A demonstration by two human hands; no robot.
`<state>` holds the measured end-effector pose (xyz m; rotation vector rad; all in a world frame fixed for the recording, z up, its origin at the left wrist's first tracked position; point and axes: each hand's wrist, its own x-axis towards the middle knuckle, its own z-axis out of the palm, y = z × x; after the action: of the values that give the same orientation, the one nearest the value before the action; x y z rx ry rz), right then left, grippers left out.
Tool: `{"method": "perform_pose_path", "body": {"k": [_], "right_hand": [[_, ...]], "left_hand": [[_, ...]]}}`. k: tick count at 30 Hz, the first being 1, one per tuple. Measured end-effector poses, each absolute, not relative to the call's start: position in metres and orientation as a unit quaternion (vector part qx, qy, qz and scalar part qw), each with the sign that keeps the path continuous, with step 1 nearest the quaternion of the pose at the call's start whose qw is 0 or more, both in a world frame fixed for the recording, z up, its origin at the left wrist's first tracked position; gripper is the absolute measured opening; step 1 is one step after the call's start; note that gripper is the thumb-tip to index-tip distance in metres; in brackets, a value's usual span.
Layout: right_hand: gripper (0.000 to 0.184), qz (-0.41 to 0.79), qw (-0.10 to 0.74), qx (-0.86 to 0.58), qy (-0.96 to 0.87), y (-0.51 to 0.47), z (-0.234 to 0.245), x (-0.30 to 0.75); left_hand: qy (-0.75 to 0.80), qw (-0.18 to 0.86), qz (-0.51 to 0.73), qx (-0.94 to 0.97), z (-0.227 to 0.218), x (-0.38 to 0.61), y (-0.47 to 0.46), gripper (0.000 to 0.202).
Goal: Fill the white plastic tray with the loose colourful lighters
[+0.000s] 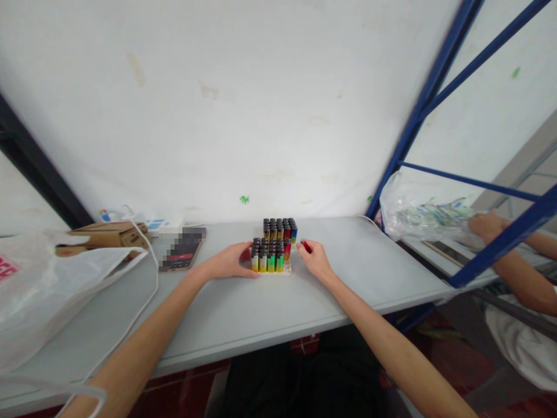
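Several colourful lighters [271, 262] with black tops stand upright in rows in a white tray [287, 269] on the desk. My left hand [230, 261] is curved around the left side of this tray, thumb at its front corner and fingers further back. A red lighter [307, 247] is pinched in my right hand [317, 260], just right of the tray. Close behind stands a second group of lighters [279, 228], also upright in rows. Whatever holds that group is mostly hidden by the front rows.
On the left of the grey desk [243, 313] lie a phone [183, 249], a cardboard box [108, 235], a white plastic bag [56, 290] and a white cable [145, 299]. A blue metal frame [404, 136] rises on the right. Beyond it another person's hands [487, 225] are at a clear plastic bag [426, 217].
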<state>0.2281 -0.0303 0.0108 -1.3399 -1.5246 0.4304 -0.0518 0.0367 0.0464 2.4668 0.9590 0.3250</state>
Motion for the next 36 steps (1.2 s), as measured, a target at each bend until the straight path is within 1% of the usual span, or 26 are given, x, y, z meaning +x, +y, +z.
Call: {"method": "perform_pose_path", "body": {"k": [4,7,12,19,26,30,33,36], "right_hand": [[0.047,0.187,0.504,-0.538,-0.650,-0.033,0.013,0.227],[0.049,0.177,0.502,-0.531,-0.659,-0.034,0.014,0.226],[0.045,0.148,0.490,-0.546,-0.663,-0.033,0.012,0.227],[0.032,0.107,0.457,-0.582,-0.664,-0.029,0.009,0.229],[0.033,0.106,0.458,-0.570,-0.674,-0.033,0.012,0.227],[0.032,0.108,0.446,-0.539,-0.706,-0.036,0.015,0.229],[0.030,0.073,0.441,-0.517,-0.730,-0.037,0.018,0.231],[0.034,0.032,0.426,-0.510,-0.746,-0.040,0.021,0.233]], "left_hand": [[0.344,0.248,0.124,0.897,0.048,-0.052,0.036,0.068],[0.348,0.244,0.127,0.896,0.049,-0.052,0.034,0.067],[0.347,0.243,0.129,0.897,0.049,-0.051,0.034,0.065],[0.349,0.231,0.128,0.899,0.049,-0.051,0.035,0.067],[0.351,0.238,0.126,0.897,0.048,-0.051,0.036,0.065],[0.346,0.238,0.129,0.898,0.047,-0.052,0.036,0.066],[0.346,0.241,0.125,0.898,0.047,-0.052,0.036,0.066],[0.346,0.238,0.125,0.899,0.048,-0.052,0.036,0.065]]}}
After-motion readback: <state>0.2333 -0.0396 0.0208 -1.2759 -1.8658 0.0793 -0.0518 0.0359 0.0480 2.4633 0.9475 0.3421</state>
